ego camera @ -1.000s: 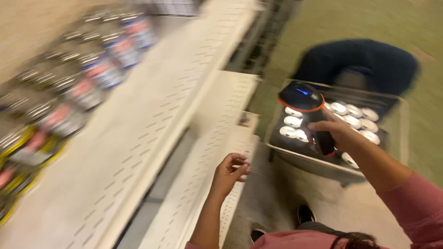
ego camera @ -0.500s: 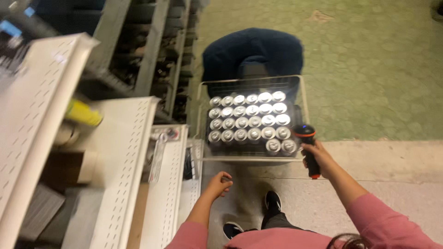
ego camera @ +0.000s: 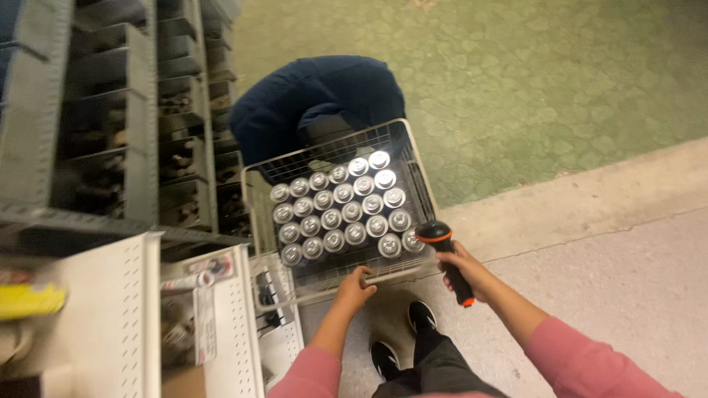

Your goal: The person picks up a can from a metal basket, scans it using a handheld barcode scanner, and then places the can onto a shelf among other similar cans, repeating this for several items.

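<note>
Shelving [ego camera: 221, 317] crowds the wire basket [ego camera: 254, 214] on the left; open floor [ego camera: 619, 280] lies to its right.

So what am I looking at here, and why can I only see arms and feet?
The camera sits on a person's head and looks down, so you see their own arms and black shoes. The left hand grips the near rim of a wire basket packed with shiny silver cans. The right hand holds a black scanner with an orange band. Something dark blue lies behind the basket. White shelves stand on the left, above a green and grey floor.
</note>
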